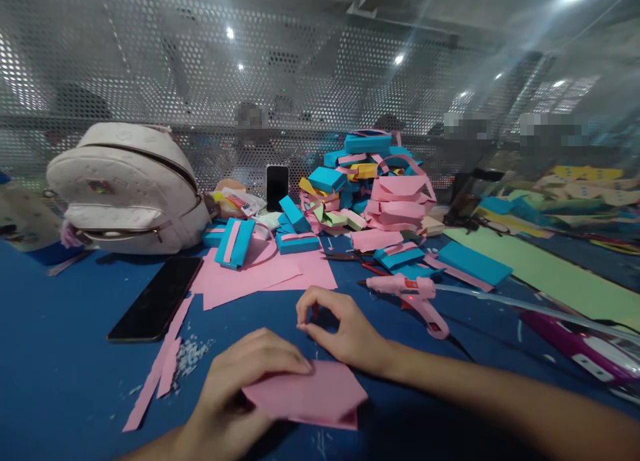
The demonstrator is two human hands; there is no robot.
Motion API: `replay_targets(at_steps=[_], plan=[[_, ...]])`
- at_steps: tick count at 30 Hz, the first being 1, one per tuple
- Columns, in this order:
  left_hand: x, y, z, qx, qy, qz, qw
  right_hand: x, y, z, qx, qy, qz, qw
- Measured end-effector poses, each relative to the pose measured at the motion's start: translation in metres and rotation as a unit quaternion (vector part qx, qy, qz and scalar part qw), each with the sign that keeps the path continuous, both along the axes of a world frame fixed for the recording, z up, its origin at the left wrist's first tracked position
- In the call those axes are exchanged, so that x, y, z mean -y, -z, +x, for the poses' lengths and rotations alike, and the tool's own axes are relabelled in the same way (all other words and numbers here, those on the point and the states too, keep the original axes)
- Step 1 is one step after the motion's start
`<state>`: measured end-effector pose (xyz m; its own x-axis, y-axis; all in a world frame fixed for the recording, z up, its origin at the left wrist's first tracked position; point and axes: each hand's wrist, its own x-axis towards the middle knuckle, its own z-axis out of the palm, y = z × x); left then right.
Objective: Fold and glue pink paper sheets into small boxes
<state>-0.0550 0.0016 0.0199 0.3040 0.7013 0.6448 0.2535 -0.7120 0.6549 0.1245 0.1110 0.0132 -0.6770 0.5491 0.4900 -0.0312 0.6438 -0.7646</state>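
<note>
My left hand [250,381] is closed around the left end of a folded piece of pink paper [313,394], fingers on top and thumb low at the near side. The paper lies low over the blue table, its layers slightly parted at the right corner. Just beyond it, my right hand [345,331] has thumb and index finger pinched together; whatever they hold, if anything, is too small to name. A pink hot glue gun [410,294] lies to the right of that hand, its nozzle pointing left. Flat pink sheets [270,277] lie beyond both hands.
Pink strips [155,374] and whitish scraps [190,354] lie left, near a black phone [157,301]. A white backpack [130,187] stands behind. Paper boxes and bags [370,181] are piled at the back, scissors [350,255] before them. A purple device [580,344] sits right.
</note>
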Motion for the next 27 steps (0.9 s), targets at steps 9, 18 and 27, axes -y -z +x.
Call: replay_targets(at_steps=[9, 18, 27], plan=[[-0.006, 0.004, -0.006, 0.120, -0.211, -0.205, 0.948, -0.009, 0.013, -0.005, -0.040, -0.062, -0.214, 0.974], [-0.016, 0.020, -0.010, 0.297, -0.377, -0.338, 0.810, -0.006, 0.012, 0.001, -0.053, -0.079, -0.236, 0.967], [-0.017, 0.013, -0.006, 0.320, -0.366, -0.453, 0.747, -0.008, 0.013, 0.003, -0.024, -0.057, -0.295, 0.953]])
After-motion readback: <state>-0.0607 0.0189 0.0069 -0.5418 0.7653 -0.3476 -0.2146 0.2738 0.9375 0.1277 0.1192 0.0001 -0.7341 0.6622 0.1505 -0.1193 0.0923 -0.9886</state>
